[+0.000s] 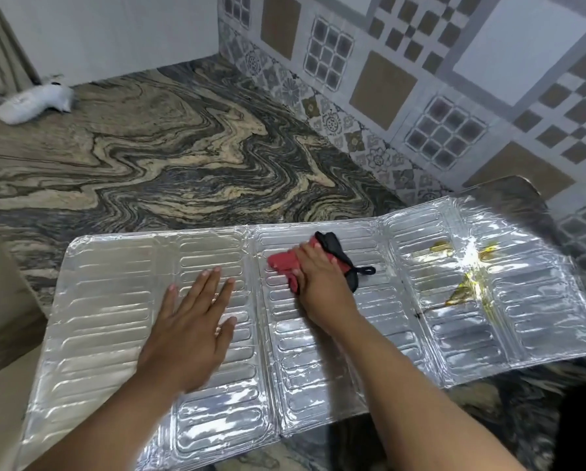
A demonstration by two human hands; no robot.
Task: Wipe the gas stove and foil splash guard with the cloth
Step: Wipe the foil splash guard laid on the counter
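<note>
Marbled counter (155, 147) carries our foil guard (108, 300) flat across the lower frame; left hand (189, 331) lies open pinning it, right hand (318, 277) clenches the cloth (284, 261) at centre. Foil seems thin, crumple-prone, so we press lightly

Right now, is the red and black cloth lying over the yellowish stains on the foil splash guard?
No, the red and black cloth sits under the right hand on the middle panel, apart from the yellowish stains farther right.

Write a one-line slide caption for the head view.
Left hand flat on the foil splash guard while the right hand presses a red cloth near yellow stains.
</note>
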